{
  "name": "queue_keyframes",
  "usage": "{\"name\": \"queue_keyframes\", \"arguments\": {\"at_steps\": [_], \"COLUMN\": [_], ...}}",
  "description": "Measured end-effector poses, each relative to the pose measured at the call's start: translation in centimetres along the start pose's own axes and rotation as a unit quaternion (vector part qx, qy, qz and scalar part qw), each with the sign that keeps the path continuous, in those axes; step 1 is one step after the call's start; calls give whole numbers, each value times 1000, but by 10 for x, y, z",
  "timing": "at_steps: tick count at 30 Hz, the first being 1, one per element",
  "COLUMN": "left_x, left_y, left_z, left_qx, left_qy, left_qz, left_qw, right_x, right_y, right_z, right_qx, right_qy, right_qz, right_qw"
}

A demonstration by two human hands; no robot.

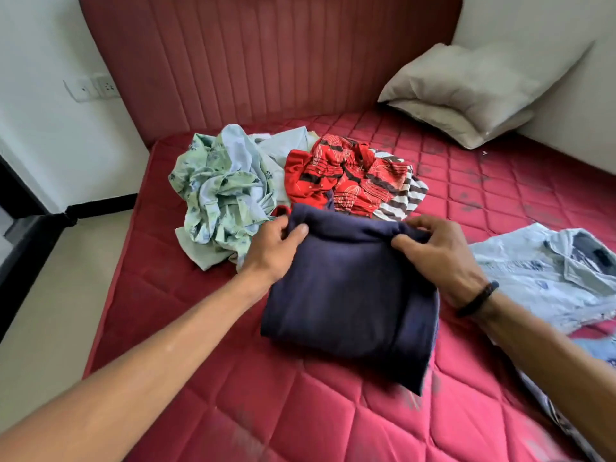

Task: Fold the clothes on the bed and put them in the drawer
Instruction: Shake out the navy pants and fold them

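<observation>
Gripping the far edge of the navy garment (pixel 350 295), the left hand (pixel 276 248) pinches its far-left corner between thumb and curled fingers, and the right hand (pixel 440 258) pinches its far-right corner the same way. The garment lies folded into a rough rectangle near the middle of the mattress (pixel 300 411), its near edge well clear of the mattress's near edge. Bare quilted surface lies open in front of it and toward the far-right corner. One heap of unfolded clothes sits just beyond it toward the headboard (pixel 266 55): one pale green floral piece (pixel 216 195), one red patterned piece (pixel 336 171), one brown-and-white striped piece (pixel 406 195). One pale blue shirt (pixel 540 278) lies flat at the right edge. Two pillows (pixel 466 91) are stacked in the far-right corner. One black wristband (pixel 476 298) circles the right wrist.
</observation>
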State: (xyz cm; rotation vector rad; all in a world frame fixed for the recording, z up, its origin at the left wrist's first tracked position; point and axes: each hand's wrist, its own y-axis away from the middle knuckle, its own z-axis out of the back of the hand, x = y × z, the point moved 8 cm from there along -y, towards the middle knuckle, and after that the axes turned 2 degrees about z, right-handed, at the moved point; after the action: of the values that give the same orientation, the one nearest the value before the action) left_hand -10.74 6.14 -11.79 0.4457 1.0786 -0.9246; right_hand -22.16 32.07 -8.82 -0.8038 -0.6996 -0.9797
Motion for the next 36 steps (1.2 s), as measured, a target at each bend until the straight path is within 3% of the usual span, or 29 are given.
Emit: {"name": "queue_keyframes", "arguments": {"at_steps": [3, 6, 11, 15, 17, 18, 20, 22, 24, 28, 31, 33, 34, 35, 36], "left_x": [22, 57, 102, 102, 94, 89, 83, 84, 92, 108, 86, 40, 12, -19, -51], "left_y": [-54, -89, -109, -105, -95, -86, -66, -43, -28, -12, -21, -22, -21, -18, -10], "left_z": [-44, -80, -102, -95, -90, -91, -91, -89, -78, -67, -75, -76, -78, -81, -87], "left_qx": [-68, -82, -111, -158, -120, -87, -29, 7, 27, 94, 113, 137, 155, 181, 214], "left_qy": [-77, -163, -254, -292, -321, -333, -370, -388, -360, -236, -97, -103, -120, -134, -150], "left_qz": [9, 41, 16, 19, 31, 28, 13, 11, 71, 244, 224, 171, 138, 98, 53], "left_qw": [995, 982, 961, 943, 939, 939, 929, 922, 930, 936, 963, 970, 971, 969, 964], "right_x": [-50, -99, -166, -181, -164, -143, -87, -54, -72, -124, -100, -72, -53, -36, -19], "right_y": [-54, -90, -111, -112, -107, -99, -60, 14, 72, 71, 63, 56, 50, 44, 40], "right_z": [-32, -61, -98, -101, -92, -85, -86, -109, -131, -121, -113, -105, -95, -83, -68], "right_qx": [-45, -70, -8, -16, -45, -64, -51, 84, 238, 312, 342, 369, 350, 307, 269], "right_qy": [0, 21, 174, 210, 171, 149, 140, 162, 238, 324, 274, 158, 37, -102, -222], "right_qz": [-22, -43, -58, -93, -95, -48, 125, 281, 310, 175, 93, -21, -108, -202, -273], "right_qw": [999, 996, 983, 973, 980, 986, 981, 942, 889, 876, 894, 916, 930, 924, 897]}}
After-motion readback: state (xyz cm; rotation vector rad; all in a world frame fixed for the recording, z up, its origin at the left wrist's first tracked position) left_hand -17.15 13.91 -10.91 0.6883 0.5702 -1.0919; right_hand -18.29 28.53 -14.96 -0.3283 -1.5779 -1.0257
